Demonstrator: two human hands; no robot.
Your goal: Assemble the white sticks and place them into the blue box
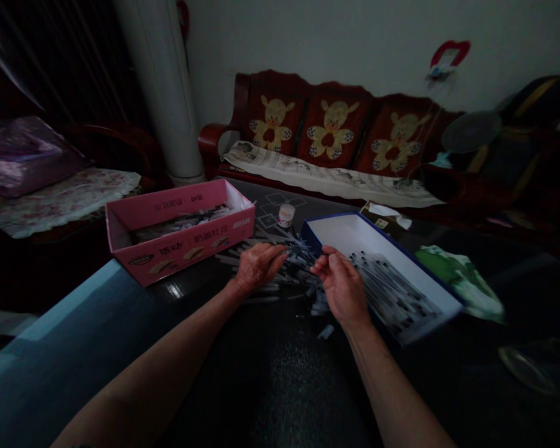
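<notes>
A loose pile of thin, pale, see-through plastic sticks with some dark parts [295, 274] lies on the dark table between two boxes. My left hand [259, 266] is over the pile's left side, fingers drawn together; whatever is in them is too dim to name. At the pile's right side, beside the blue-edged box, my right hand [341, 283] is closed in a pinch, thumb against fingers. What it pinches is small and blurred. Similar sticks with dark ends [394, 292] lie side by side in the white-lined blue box [340, 229].
A pink box [182, 246] on the left holds more sticks. A small round tub [286, 214] stands behind the pile. Right of the blue box are a green and white packet [464, 280] and a small box with white paper [386, 216]. Beyond is a wooden sofa [303, 146].
</notes>
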